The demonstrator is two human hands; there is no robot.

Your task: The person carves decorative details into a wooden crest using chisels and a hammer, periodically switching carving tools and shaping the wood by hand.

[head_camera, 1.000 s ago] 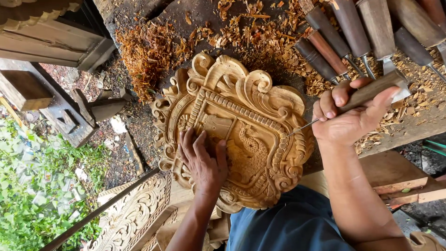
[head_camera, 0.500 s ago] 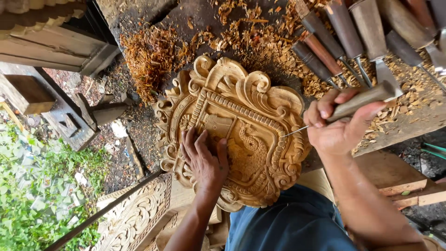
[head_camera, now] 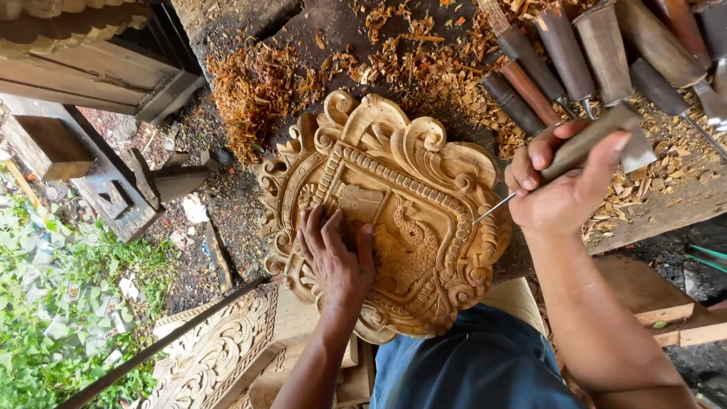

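A large carved wooden panel [head_camera: 413, 189] with scrolls, a beaded frame and a bird figure lies on the workbench. My left hand [head_camera: 335, 256] rests flat on its lower left part, fingers spread over the carving. My right hand [head_camera: 558, 188] is closed around the wooden handle of a thin carving chisel [head_camera: 583, 144]. The chisel's narrow metal tip points at the panel's right edge.
Several wooden-handled chisels [head_camera: 575, 60] lie in a row on the bench at the top right. Wood shavings [head_camera: 261, 91] cover the bench above the panel. Another carved board [head_camera: 219, 352] leans at the lower left. Wooden blocks [head_camera: 53, 144] and green plants [head_camera: 45, 333] are at the left.
My right hand with the chisel has shifted slightly left and down toward the panel's right edge. My left hand stays on the carving.
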